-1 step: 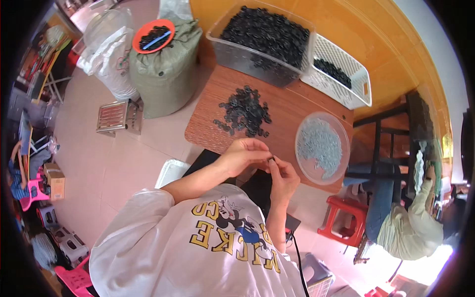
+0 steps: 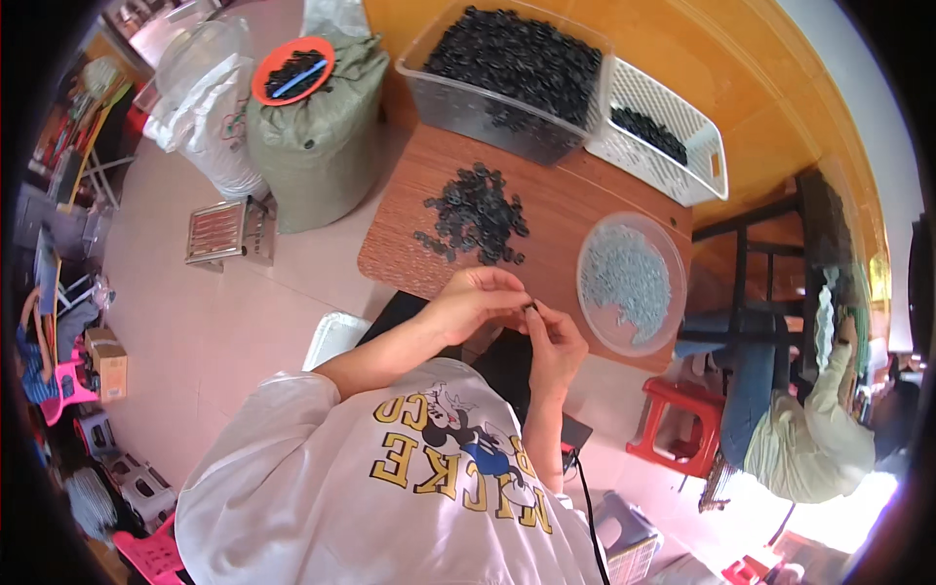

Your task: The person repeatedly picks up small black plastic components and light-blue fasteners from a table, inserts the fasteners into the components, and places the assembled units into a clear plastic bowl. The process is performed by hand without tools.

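In front of my chest, at the near edge of the wooden table (image 2: 400,244), both hands meet at the fingertips. My left hand (image 2: 475,300) and my right hand (image 2: 556,343) are closed in a pinch on one small black piece (image 2: 530,306), mostly covered by the fingers. A loose pile of black, round, ring-like pieces (image 2: 476,214) lies on the table just beyond my left hand. To the right of my hands stands a round clear tub (image 2: 680,283) holding many tiny pale blue-grey parts (image 2: 624,278).
Along the table's far side are a clear bin (image 2: 517,132) heaped with black pieces and a white basket (image 2: 710,156) with some more. Left stand a green sack (image 2: 312,171) bearing an orange bowl (image 2: 327,78), and a metal stool (image 2: 229,232). A red stool (image 2: 673,429) and a seated person (image 2: 799,439) are right.
The whole view has shifted very slightly. Both hands keep the same pinch on the small black piece.
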Available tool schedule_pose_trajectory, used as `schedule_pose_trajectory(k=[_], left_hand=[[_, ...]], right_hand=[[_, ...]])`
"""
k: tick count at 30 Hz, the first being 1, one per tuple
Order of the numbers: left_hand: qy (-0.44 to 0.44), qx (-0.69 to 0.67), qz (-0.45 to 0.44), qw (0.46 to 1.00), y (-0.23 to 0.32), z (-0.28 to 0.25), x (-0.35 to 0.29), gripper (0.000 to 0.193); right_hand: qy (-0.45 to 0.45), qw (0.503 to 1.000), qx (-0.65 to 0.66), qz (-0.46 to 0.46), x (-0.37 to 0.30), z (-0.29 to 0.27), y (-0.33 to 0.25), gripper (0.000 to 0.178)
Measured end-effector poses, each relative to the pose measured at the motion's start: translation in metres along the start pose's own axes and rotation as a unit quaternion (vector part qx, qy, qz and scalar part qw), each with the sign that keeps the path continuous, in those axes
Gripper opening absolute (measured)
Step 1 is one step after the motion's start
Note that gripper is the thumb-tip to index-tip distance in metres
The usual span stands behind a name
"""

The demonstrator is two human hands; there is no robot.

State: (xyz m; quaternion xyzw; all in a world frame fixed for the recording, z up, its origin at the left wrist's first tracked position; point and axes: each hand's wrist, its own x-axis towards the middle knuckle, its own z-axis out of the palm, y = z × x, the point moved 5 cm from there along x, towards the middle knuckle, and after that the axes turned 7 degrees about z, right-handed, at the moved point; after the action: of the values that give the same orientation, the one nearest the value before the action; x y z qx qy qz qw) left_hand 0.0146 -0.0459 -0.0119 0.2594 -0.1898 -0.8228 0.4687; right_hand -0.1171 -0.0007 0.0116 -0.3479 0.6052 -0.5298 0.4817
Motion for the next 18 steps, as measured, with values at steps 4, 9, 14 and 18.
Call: schedule_pose_trajectory(k=[4, 9, 14, 18], left_hand=[[-0.004, -0.023, -0.006, 1.000, -0.0031, -0.0016, 0.0008, 0.011], [0.014, -0.007, 0.007, 1.000, -0.0055, -0.0042, 0.0028, 0.010], [0.014, 0.008, 0.004, 1.000, -0.0078, -0.0045, 0.0013, 0.010], [0.008, 0.028, 0.013, 0.999, -0.0100, -0.0072, 0.0019, 0.010]], right_hand=[[-0.006, 1.000, 0.021, -0.002, 0.0029, -0.0025, 0.0010, 0.014], [-0.015, 1.000, 0.022, 0.009, -0.0008, -0.0040, -0.0026, 0.015], [-0.012, 1.000, 0.021, 0.015, -0.0009, -0.0050, 0.0022, 0.016], [-0.015, 1.000, 0.015, 0.018, -0.0010, -0.0046, 0.0036, 0.017]])
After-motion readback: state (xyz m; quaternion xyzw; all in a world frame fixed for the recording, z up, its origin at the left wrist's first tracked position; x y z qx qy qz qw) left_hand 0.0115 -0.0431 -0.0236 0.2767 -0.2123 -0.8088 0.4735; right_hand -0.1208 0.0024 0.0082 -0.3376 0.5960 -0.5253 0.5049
